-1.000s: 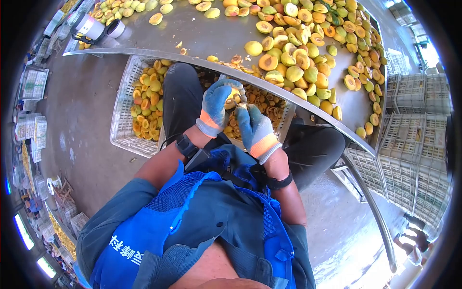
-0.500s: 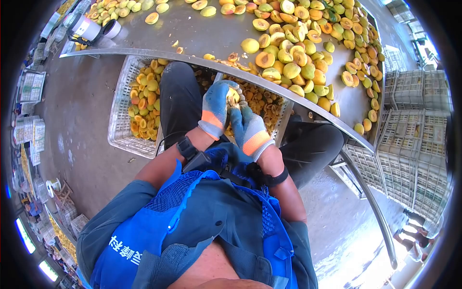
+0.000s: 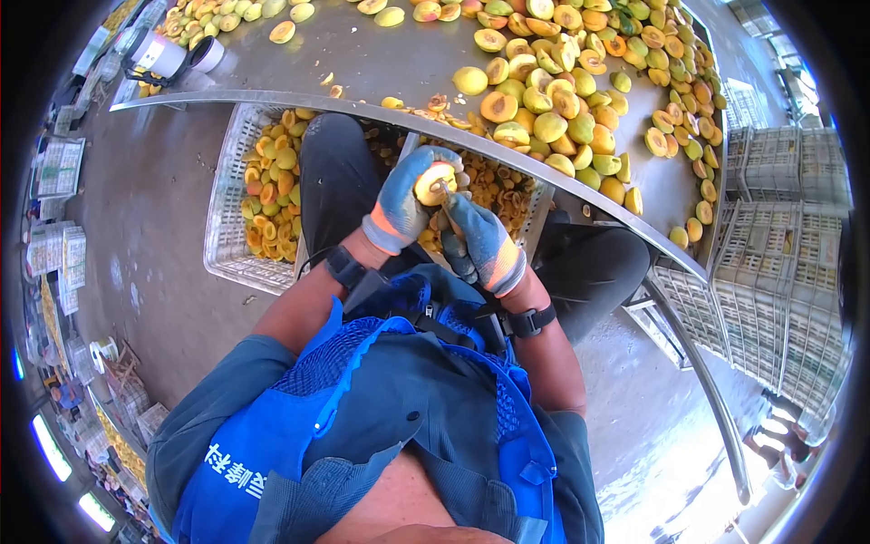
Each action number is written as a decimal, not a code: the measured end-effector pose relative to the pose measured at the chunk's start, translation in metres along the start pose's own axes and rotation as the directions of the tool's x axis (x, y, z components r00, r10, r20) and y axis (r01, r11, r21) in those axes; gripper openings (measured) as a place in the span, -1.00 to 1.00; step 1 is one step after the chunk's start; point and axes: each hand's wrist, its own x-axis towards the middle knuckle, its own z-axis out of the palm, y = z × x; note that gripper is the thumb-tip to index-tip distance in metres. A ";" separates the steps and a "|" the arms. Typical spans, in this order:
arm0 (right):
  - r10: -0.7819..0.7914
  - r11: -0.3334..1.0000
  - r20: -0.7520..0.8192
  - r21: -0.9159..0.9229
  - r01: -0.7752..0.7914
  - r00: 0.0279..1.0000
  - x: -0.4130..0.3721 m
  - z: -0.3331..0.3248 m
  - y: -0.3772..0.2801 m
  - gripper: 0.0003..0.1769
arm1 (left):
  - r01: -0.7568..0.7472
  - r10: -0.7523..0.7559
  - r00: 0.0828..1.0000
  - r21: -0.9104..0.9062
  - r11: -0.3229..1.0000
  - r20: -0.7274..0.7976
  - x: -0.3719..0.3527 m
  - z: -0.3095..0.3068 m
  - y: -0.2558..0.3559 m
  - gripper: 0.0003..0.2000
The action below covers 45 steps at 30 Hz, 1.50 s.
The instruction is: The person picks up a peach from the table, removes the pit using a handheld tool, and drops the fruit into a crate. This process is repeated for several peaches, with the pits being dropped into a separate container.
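Note:
My left hand (image 3: pixel 404 198), in a blue-grey glove with an orange cuff, is closed around a halved yellow peach (image 3: pixel 430 182), its cut face turned up. In my right hand (image 3: pixel 481 239), gloved alike, the fingers are wrapped round a small thin pitting knife (image 3: pixel 446 190). Its tip touches the middle of the cut face, by the stone; most of the tool is hidden by the glove. Both hands are above a crate of cut yellow peach pieces (image 3: pixel 512 186), between my knees and just below the table edge.
A metal table (image 3: pixel 390 68) curves in front, bearing many halved peaches (image 3: pixel 553 109). A white crate (image 3: pixel 227 204) of peach halves stands by my left knee. A white cup-like container (image 3: pixel 159 53) is at the table's left end. Stacked crates (image 3: pixel 770 263) stand at right.
My left hand has turned the peach half so its cut face shows. My right hand has shifted slightly right and down, and the tool tip is now visible at the fruit.

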 end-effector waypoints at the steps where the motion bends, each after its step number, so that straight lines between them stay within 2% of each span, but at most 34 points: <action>1: -0.003 1.000 0.009 0.013 0.003 1.000 0.000 0.004 0.000 -0.50 | -0.012 0.011 1.000 -0.024 1.000 -0.029 0.002 -0.007 -0.007 -0.71; 2: -0.002 1.000 0.016 0.027 0.001 1.000 -0.001 0.008 0.002 -0.51 | -0.021 0.019 0.998 -0.048 0.999 -0.061 0.002 -0.014 -0.015 -0.71; 5: -0.041 0.995 0.013 -0.087 0.042 0.999 0.008 0.008 0.012 -0.54 | -0.047 0.043 0.974 -0.012 0.999 -0.221 0.000 -0.003 -0.014 -0.65; 8: -0.227 0.929 0.021 -0.295 0.223 0.974 0.010 0.012 0.012 -0.56 | -0.073 0.059 0.956 -0.038 0.997 -0.289 0.000 0.002 -0.014 -0.58; 9: -0.189 0.886 0.035 -0.424 0.186 0.981 0.015 0.006 0.014 -0.50 | -0.082 0.060 0.954 -0.064 0.995 -0.294 0.002 0.000 -0.017 -0.58; 10: -0.187 0.866 0.013 -0.471 0.171 0.982 0.019 0.005 0.017 -0.50 | -0.092 0.060 0.951 -0.090 0.992 -0.302 0.002 -0.003 -0.020 -0.57; 12: -0.189 0.818 -0.030 -0.558 0.140 0.982 0.023 0.006 0.021 -0.50 | -0.097 0.082 0.942 -0.030 0.995 -0.325 0.003 -0.005 -0.023 -0.57; 15: -0.259 0.722 -0.036 -0.670 0.169 0.965 0.023 0.007 0.020 -0.50 | -0.093 0.079 0.931 -0.021 0.995 -0.356 0.002 -0.004 -0.024 -0.58; 18: -0.171 0.793 -0.043 -0.599 0.111 0.984 0.017 0.006 0.012 -0.49 | -0.078 0.074 0.943 0.001 0.997 -0.324 0.003 -0.005 -0.023 -0.59; 20: -0.120 0.886 -0.007 -0.451 0.104 0.993 0.013 0.006 0.008 -0.52 | -0.071 0.080 0.955 0.041 0.997 -0.287 0.003 -0.009 -0.024 -0.60; 22: -0.078 0.943 0.058 -0.321 0.093 0.995 0.009 0.003 0.009 -0.51 | -0.069 0.089 0.964 0.088 0.994 -0.252 0.002 -0.013 -0.026 -0.61; 24: -0.055 0.972 0.150 -0.216 0.087 0.987 0.009 -0.004 0.009 -0.50 | -0.079 0.088 0.971 0.050 0.996 -0.223 0.002 -0.013 -0.028 -0.64; 25: -0.014 0.990 0.164 -0.137 0.037 0.986 0.009 -0.005 0.010 -0.51 | -0.083 0.087 0.974 0.031 0.996 -0.209 0.001 -0.013 -0.028 -0.65; 27: 0.065 0.997 0.203 0.022 -0.071 0.977 0.009 -0.007 0.013 -0.53 | -0.084 0.098 0.986 0.108 0.991 -0.133 -0.001 -0.015 -0.026 -0.64; 28: 0.092 0.984 0.254 0.124 -0.127 0.963 0.008 -0.008 0.014 -0.54 | -0.088 0.102 0.990 0.146 0.985 -0.094 -0.002 -0.016 -0.025 -0.64; 30: 0.126 0.916 0.362 0.315 -0.249 0.924 0.005 -0.010 0.016 -0.55 | -0.061 0.063 0.998 0.104 0.993 -0.016 -0.003 -0.016 -0.024 -0.64; 33: 0.151 0.877 0.398 0.368 -0.309 0.905 0.010 -0.017 0.023 -0.55 | -0.013 0.006 0.998 0.115 0.993 0.064 0.000 -0.023 -0.027 -0.61; 34: 0.153 0.898 0.381 0.331 -0.289 0.912 0.011 -0.018 0.023 -0.55 | 0.001 -0.012 0.997 0.131 0.991 0.082 0.002 -0.026 -0.028 -0.59; 37: 0.168 0.945 0.323 0.215 -0.245 0.931 0.008 -0.019 0.023 -0.54 | -0.075 0.047 0.990 0.220 0.973 0.130 0.000 -0.031 -0.031 -0.60; 39: 0.183 0.966 0.286 0.126 -0.226 0.941 0.008 -0.019 0.020 -0.54 | -0.161 0.097 0.977 0.361 0.918 0.190 0.000 -0.033 -0.030 -0.61; 40: 0.172 0.955 0.328 0.175 -0.239 0.929 0.007 -0.021 0.019 -0.53 | -0.206 0.118 0.967 0.426 0.881 0.225 0.000 -0.033 -0.030 -0.61; 43: 0.134 0.912 0.426 0.301 -0.280 0.895 0.008 -0.025 0.024 -0.53 | -0.152 0.064 0.966 0.354 0.923 0.251 -0.001 -0.019 -0.018 -0.60; 45: 0.094 0.886 0.458 0.367 -0.284 0.884 0.010 -0.024 0.026 -0.53 | -0.004 -0.008 0.998 0.201 0.980 0.059 0.002 -0.010 -0.008 -0.58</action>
